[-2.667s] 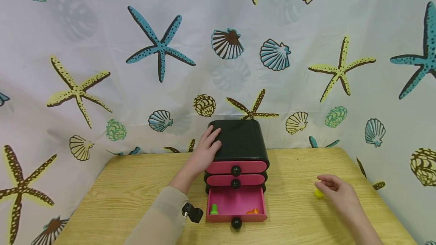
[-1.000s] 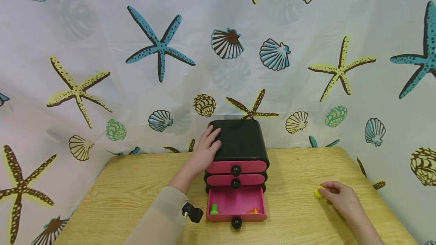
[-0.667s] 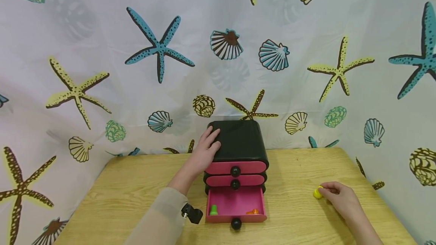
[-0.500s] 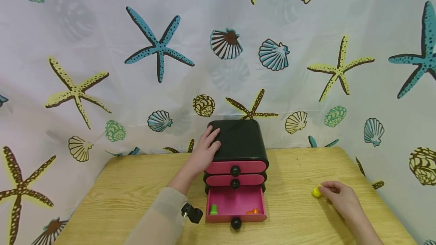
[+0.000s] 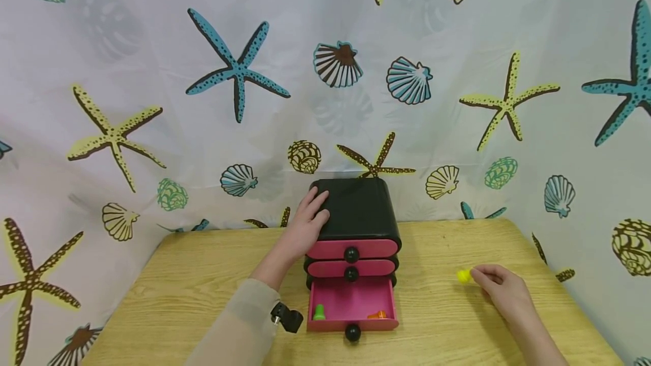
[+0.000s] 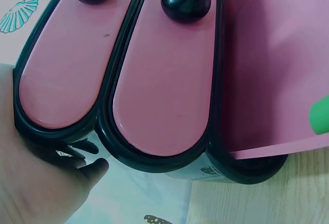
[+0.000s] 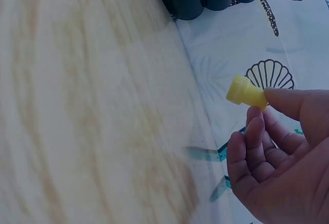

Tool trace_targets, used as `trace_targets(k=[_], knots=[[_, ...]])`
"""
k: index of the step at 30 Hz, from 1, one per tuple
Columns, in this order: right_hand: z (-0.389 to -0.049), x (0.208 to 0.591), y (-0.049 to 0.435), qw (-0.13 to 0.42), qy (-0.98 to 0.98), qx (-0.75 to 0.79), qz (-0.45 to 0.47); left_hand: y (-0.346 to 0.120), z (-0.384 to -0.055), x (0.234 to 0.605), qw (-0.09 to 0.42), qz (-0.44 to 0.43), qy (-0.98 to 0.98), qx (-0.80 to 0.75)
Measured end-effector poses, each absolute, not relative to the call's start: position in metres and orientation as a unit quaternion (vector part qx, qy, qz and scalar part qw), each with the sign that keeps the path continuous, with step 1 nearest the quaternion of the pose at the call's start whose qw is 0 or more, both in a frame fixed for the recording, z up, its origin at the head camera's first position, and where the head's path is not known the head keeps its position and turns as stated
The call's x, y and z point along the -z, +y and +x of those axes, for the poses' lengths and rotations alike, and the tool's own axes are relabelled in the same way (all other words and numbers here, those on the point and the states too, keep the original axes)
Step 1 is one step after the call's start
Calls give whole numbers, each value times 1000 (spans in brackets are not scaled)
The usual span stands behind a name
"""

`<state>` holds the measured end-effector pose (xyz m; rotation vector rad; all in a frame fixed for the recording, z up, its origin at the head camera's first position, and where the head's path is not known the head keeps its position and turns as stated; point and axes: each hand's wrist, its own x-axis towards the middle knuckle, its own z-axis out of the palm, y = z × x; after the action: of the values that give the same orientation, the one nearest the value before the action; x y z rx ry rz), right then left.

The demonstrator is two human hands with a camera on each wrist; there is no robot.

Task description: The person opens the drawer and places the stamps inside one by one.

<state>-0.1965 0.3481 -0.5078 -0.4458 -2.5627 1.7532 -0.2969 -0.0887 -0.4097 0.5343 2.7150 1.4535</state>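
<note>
My left hand (image 5: 302, 229) rests on the left upper edge of a small black drawer cabinet (image 5: 356, 205), its fingers straight along the top. In the left wrist view that hand (image 6: 41, 183) lies against the cabinet's side, beside the pink drawer fronts (image 6: 162, 90). The lowest pink drawer (image 5: 353, 295) is pulled out. Inside it, a green peg (image 5: 319, 313) stands at the left and an orange peg (image 5: 378, 314) lies at the right. Right of the cabinet, my right hand (image 5: 506, 292) pinches a small yellow peg (image 7: 245, 92) with a wider round end between thumb and fingers, above the table.
A wooden table (image 5: 203, 287) carries the cabinet. Behind and beside it hangs a white cloth (image 5: 285, 10) printed with shells and starfish. Black round knobs (image 5: 352, 332) stick out from the drawer fronts. A small black device (image 5: 287, 318) sits on the left sleeve.
My right hand has gone from reaching over the yellow peg to pinching it, then raised it and shifted slightly left. My left hand and the cabinet stay put.
</note>
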Motion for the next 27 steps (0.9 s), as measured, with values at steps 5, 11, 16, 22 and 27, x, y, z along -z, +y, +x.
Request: trace_targets(k=[5, 11, 16, 22, 27], knots=[[-195, 500, 338, 0, -809, -574, -128, -88, -295, 408, 9, 170, 868, -467], [-194, 492, 322, 6, -799, -590, -115, -88, -295, 408, 9, 170, 866, -470], [-193, 485, 308, 4, -787, -609, -102, -88, -294, 407, 10, 168, 867, -469], [-190, 480, 292, -5, -782, -618, -86, -88, -294, 407, 11, 169, 868, -468], [-188, 476, 277, -6, -780, -622, -66, -88, -295, 407, 11, 168, 868, -466]])
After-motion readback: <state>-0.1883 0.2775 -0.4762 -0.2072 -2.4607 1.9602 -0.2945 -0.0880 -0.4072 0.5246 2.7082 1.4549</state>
